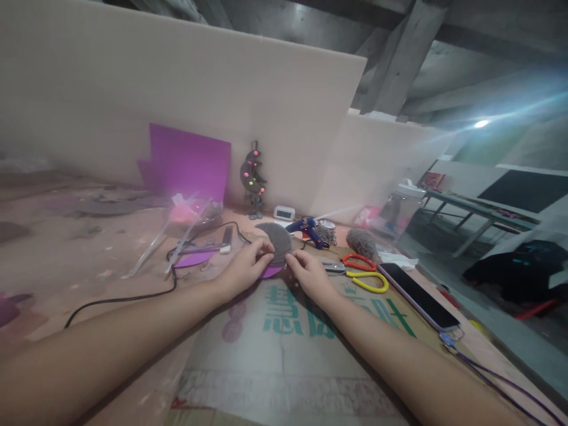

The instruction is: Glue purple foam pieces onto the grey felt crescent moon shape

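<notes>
Between my two hands is a grey crescent moon shape [277,238] that looks wrapped in yarn, with a bit of purple sheet [271,271] showing under its lower end. My left hand [258,260] pinches the crescent's lower left side. On the lower right edge, my right hand [306,267] has thumb and forefinger closed on it. Just behind lies a blue glue gun [313,232]. To the right are scissors with a red and a yellow handle [370,282] and a ball of grey yarn [361,242].
Printed cardboard [284,361] lies under my forearms. A phone [419,296] with a strap rests on the right. A decorated moon ornament [254,177] and a purple sheet [190,160] stand against the back panel. A black cable [124,300] crosses the left side. A clear jar [397,213] stands back right.
</notes>
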The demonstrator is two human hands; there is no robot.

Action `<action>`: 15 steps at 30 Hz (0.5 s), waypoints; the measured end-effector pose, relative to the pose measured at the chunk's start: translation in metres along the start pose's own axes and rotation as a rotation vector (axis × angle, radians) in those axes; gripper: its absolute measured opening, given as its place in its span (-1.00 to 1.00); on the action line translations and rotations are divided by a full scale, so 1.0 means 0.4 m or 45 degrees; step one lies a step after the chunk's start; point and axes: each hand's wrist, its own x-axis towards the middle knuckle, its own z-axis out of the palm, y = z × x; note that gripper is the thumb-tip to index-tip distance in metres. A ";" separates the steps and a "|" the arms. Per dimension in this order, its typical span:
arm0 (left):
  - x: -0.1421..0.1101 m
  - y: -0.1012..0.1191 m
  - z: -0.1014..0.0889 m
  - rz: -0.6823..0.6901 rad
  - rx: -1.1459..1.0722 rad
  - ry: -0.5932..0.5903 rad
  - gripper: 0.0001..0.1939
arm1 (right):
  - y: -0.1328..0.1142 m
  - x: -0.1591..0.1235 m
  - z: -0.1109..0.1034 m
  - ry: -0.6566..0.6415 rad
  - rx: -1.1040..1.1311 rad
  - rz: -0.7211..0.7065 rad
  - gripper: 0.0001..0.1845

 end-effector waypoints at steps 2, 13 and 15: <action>0.000 0.002 0.000 -0.003 -0.002 -0.004 -0.91 | -0.001 0.000 -0.001 0.001 -0.021 -0.008 -0.65; 0.005 -0.005 0.000 -0.062 -0.127 -0.019 -0.94 | -0.011 -0.003 -0.005 0.004 -0.085 -0.030 -0.67; 0.005 -0.009 0.001 -0.088 -0.185 -0.019 -0.93 | -0.014 -0.003 -0.008 0.017 -0.118 -0.039 -0.67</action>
